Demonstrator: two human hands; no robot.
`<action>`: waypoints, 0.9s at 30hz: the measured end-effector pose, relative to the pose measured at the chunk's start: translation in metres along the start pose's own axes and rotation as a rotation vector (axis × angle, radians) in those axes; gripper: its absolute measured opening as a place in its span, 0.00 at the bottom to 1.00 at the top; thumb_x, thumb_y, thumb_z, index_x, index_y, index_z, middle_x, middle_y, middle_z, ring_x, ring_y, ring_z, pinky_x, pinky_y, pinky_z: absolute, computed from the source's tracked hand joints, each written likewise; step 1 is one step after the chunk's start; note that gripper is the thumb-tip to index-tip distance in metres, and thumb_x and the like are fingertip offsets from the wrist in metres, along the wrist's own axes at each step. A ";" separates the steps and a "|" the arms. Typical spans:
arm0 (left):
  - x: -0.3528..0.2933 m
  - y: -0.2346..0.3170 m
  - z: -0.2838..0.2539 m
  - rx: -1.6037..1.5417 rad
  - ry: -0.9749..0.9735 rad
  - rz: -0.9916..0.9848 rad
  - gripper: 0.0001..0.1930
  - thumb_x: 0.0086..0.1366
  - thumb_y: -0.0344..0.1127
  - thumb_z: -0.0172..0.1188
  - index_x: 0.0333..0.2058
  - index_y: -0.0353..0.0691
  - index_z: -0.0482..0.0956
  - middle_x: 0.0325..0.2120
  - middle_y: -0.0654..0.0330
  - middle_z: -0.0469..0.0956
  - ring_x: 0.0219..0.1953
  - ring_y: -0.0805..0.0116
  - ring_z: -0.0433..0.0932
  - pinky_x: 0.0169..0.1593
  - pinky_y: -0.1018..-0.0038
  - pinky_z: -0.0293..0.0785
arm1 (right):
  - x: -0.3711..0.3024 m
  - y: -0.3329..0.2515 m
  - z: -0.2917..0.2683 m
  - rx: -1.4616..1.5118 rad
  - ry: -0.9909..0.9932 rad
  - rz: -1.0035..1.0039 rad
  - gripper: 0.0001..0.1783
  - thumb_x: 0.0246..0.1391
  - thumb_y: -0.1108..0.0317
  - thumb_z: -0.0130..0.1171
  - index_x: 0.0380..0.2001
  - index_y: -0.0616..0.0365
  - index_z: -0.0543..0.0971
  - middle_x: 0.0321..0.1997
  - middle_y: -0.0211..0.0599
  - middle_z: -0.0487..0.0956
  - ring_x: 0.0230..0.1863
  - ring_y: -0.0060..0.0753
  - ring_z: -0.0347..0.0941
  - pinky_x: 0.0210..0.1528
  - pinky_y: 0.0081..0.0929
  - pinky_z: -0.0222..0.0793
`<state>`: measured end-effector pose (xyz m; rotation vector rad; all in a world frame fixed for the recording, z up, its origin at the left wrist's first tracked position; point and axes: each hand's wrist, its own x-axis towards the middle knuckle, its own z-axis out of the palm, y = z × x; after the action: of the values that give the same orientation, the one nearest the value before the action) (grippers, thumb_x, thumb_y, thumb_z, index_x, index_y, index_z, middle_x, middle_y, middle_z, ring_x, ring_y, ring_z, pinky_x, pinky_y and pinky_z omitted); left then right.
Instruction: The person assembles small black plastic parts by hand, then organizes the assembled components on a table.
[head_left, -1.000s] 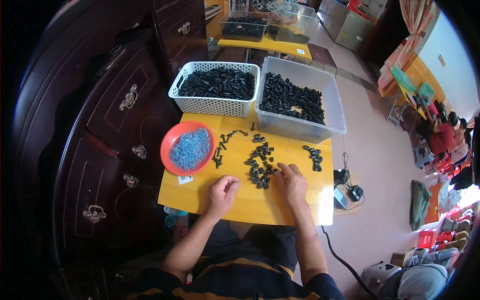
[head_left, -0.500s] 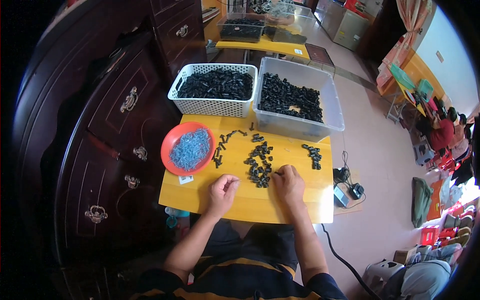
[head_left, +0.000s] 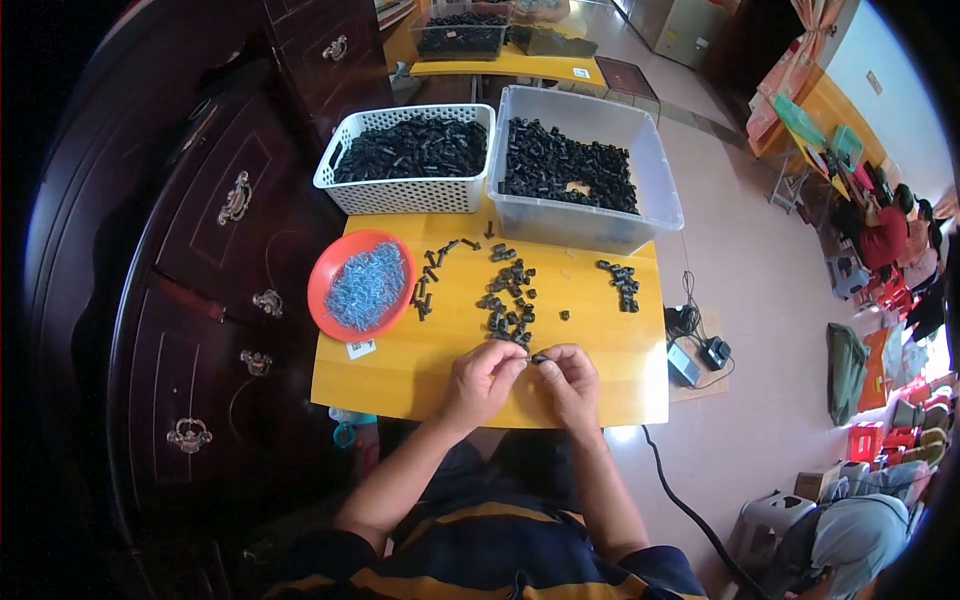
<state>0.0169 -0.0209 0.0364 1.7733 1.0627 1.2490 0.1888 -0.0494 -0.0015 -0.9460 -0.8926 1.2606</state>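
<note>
Above the near part of the yellow table (head_left: 400, 380), my two hands meet fingertip to fingertip. My left hand (head_left: 482, 380) is closed in a pinch on a thin pin-like piece, mostly hidden by the fingers. Between the right thumb and forefinger sits a small black plastic part (head_left: 540, 359); my right hand (head_left: 570, 385) is closed on it. Just beyond the hands lies a loose pile of short black tubular parts (head_left: 510, 310). One single black part (head_left: 565, 315) rests apart from it. A red bowl (head_left: 318, 290) of thin bluish-silver pieces (head_left: 368, 285) stands at the left.
Longer black parts (head_left: 430, 270) lie beside the bowl, and a small black cluster (head_left: 622, 285) sits at the right. A white perforated basket (head_left: 410, 196) and a clear plastic bin (head_left: 575, 232), both full of black parts, stand at the back. Dark drawers (head_left: 200, 300) border the left.
My hands have come together, the right moving left with the black part and the left moving right. A single black part now lies right of the pile. The view has shifted slightly.
</note>
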 end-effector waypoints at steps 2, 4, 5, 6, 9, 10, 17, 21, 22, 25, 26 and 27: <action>0.001 -0.002 0.002 0.001 0.002 -0.001 0.04 0.66 0.24 0.63 0.38 0.33 0.79 0.30 0.56 0.81 0.30 0.68 0.81 0.34 0.74 0.76 | 0.000 0.001 -0.002 0.018 -0.025 0.016 0.07 0.65 0.77 0.60 0.45 0.61 0.76 0.41 0.27 0.80 0.39 0.16 0.75 0.44 0.18 0.73; 0.002 -0.003 0.002 0.038 -0.034 -0.007 0.04 0.66 0.24 0.64 0.38 0.34 0.79 0.30 0.56 0.82 0.30 0.68 0.81 0.34 0.74 0.76 | -0.001 0.002 -0.003 0.008 -0.021 0.002 0.07 0.65 0.77 0.59 0.45 0.61 0.76 0.40 0.27 0.80 0.39 0.16 0.75 0.44 0.18 0.73; 0.002 -0.003 0.002 0.040 -0.039 -0.008 0.04 0.66 0.24 0.64 0.38 0.34 0.79 0.30 0.56 0.82 0.30 0.68 0.81 0.34 0.74 0.76 | -0.001 0.003 -0.004 0.012 -0.016 0.003 0.07 0.65 0.77 0.59 0.45 0.61 0.76 0.40 0.27 0.80 0.39 0.16 0.75 0.44 0.18 0.73; 0.003 -0.002 0.001 0.041 -0.043 -0.011 0.04 0.65 0.24 0.64 0.38 0.34 0.80 0.29 0.56 0.82 0.30 0.68 0.81 0.34 0.74 0.76 | -0.001 0.004 -0.005 0.017 -0.024 0.012 0.07 0.65 0.77 0.59 0.45 0.61 0.76 0.40 0.27 0.80 0.39 0.16 0.75 0.43 0.18 0.73; 0.005 -0.001 -0.001 0.057 -0.047 0.011 0.04 0.64 0.24 0.65 0.37 0.34 0.80 0.29 0.56 0.81 0.29 0.68 0.81 0.33 0.74 0.76 | 0.000 0.005 -0.005 0.002 -0.025 0.017 0.07 0.65 0.76 0.59 0.45 0.61 0.77 0.40 0.27 0.80 0.39 0.16 0.75 0.43 0.18 0.73; 0.006 0.000 -0.001 0.069 -0.042 0.036 0.04 0.63 0.23 0.66 0.37 0.34 0.80 0.28 0.56 0.81 0.28 0.67 0.81 0.33 0.73 0.76 | 0.000 0.005 -0.005 -0.022 -0.023 0.014 0.07 0.65 0.76 0.60 0.45 0.61 0.77 0.40 0.27 0.80 0.38 0.16 0.75 0.43 0.18 0.73; 0.012 0.012 -0.002 0.154 -0.124 0.047 0.05 0.62 0.25 0.66 0.36 0.36 0.80 0.30 0.52 0.82 0.31 0.54 0.83 0.34 0.68 0.78 | 0.001 0.005 -0.011 -0.012 -0.040 0.052 0.07 0.64 0.77 0.60 0.45 0.61 0.76 0.39 0.29 0.80 0.39 0.17 0.74 0.44 0.17 0.72; 0.016 0.010 -0.002 0.094 -0.161 -0.061 0.05 0.61 0.25 0.68 0.35 0.35 0.82 0.30 0.54 0.83 0.30 0.61 0.83 0.34 0.71 0.77 | 0.002 0.004 -0.012 0.010 -0.071 0.053 0.07 0.65 0.76 0.61 0.44 0.60 0.77 0.39 0.26 0.80 0.39 0.15 0.74 0.44 0.16 0.71; 0.017 0.009 -0.004 0.049 -0.179 -0.098 0.05 0.60 0.25 0.68 0.35 0.35 0.83 0.30 0.54 0.83 0.30 0.64 0.83 0.34 0.72 0.77 | 0.002 0.004 -0.012 0.020 -0.076 0.045 0.07 0.65 0.75 0.61 0.44 0.60 0.77 0.39 0.26 0.80 0.39 0.15 0.74 0.45 0.16 0.71; 0.025 0.011 -0.010 -0.029 -0.258 -0.123 0.05 0.60 0.24 0.69 0.35 0.34 0.84 0.30 0.55 0.84 0.30 0.68 0.83 0.35 0.74 0.77 | 0.002 -0.002 -0.010 0.045 -0.155 0.045 0.08 0.66 0.73 0.61 0.47 0.60 0.79 0.41 0.24 0.80 0.40 0.15 0.74 0.43 0.17 0.71; 0.028 0.014 -0.010 -0.023 -0.266 -0.121 0.05 0.60 0.24 0.69 0.35 0.34 0.84 0.30 0.55 0.84 0.30 0.68 0.83 0.35 0.74 0.77 | 0.002 -0.001 -0.011 0.053 -0.149 0.041 0.08 0.66 0.73 0.61 0.47 0.60 0.79 0.41 0.24 0.80 0.40 0.15 0.74 0.43 0.17 0.71; 0.032 0.017 -0.009 0.002 -0.292 -0.099 0.05 0.60 0.23 0.69 0.35 0.33 0.85 0.31 0.57 0.84 0.32 0.69 0.83 0.36 0.75 0.77 | 0.002 -0.001 -0.013 0.050 -0.148 0.051 0.09 0.66 0.73 0.60 0.48 0.60 0.79 0.41 0.24 0.81 0.40 0.15 0.74 0.43 0.18 0.71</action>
<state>0.0181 0.0019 0.0663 1.8143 0.9695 0.8962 0.2012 -0.0483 -0.0049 -0.8482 -0.9524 1.4044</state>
